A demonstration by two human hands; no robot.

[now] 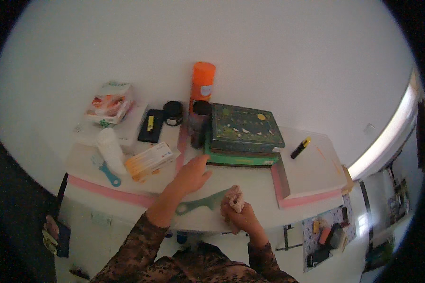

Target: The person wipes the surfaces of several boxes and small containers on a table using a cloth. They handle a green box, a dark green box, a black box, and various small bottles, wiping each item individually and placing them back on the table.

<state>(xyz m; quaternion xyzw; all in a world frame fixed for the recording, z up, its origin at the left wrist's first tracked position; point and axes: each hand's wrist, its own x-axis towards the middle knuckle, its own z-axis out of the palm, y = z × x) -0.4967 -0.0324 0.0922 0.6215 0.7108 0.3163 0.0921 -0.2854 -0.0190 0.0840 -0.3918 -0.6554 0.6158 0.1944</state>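
Observation:
My left hand (194, 175) reaches to the front left corner of a green box (241, 159), its fingertips at or near that corner and its thumb apart. On top of the green box lies a dark green patterned box (246, 127). My right hand (244, 216) grips a bunched pinkish cloth (236, 198) near the table's front edge. A flat green handled tool, perhaps a scraper or comb (202, 204), lies between my hands, its right end by the cloth. Just beyond my left hand stands a dark bottle with a black lid (200, 129).
An orange spray can (202, 81) and a black jar (173, 114) stand at the back. Leftward are a phone (156, 136), a carton (150, 161), a white bottle (111, 148), a blue-handled brush (110, 175) and a printed box (109, 104). A cutter (300, 148) lies on a white box (315, 173).

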